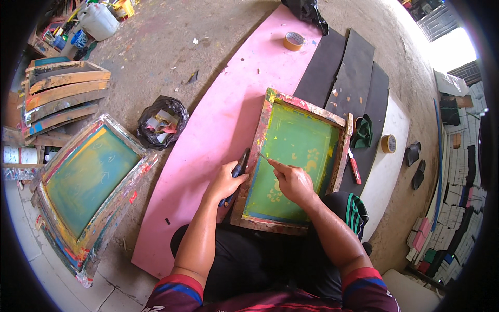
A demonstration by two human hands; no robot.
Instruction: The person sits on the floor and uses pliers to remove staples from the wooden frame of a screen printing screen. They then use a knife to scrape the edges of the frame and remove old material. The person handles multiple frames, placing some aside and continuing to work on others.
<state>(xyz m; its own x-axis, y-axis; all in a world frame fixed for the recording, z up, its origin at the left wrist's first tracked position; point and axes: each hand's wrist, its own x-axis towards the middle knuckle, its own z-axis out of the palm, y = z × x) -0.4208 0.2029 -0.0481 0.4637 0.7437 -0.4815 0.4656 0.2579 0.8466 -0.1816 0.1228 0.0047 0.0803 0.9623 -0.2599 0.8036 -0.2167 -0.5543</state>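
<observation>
A wooden-framed printing screen (291, 138) with green mesh rests across my lap, its frame spattered with paint. My left hand (226, 182) is closed round a dark, elongated tool (240, 169) beside the frame's left rail; its exact kind is unclear. My right hand (294, 182) hovers over the mesh, index finger stretched along a thin, dark, pointed tool (263, 155). That tip meets the inner edge of the left rail. The rest of the tool is hidden in the hand. Pale floral marks show on the mesh.
Under the screen lie a pink board (208, 140) and dark panels (348, 73). A red cutter knife (355, 167) and tape rolls (294, 41) (388, 144) lie around. Left are a black scrap bag (162, 125), another screen (91, 179) and stacked frames (67, 96). Sandals (416, 164) lie right.
</observation>
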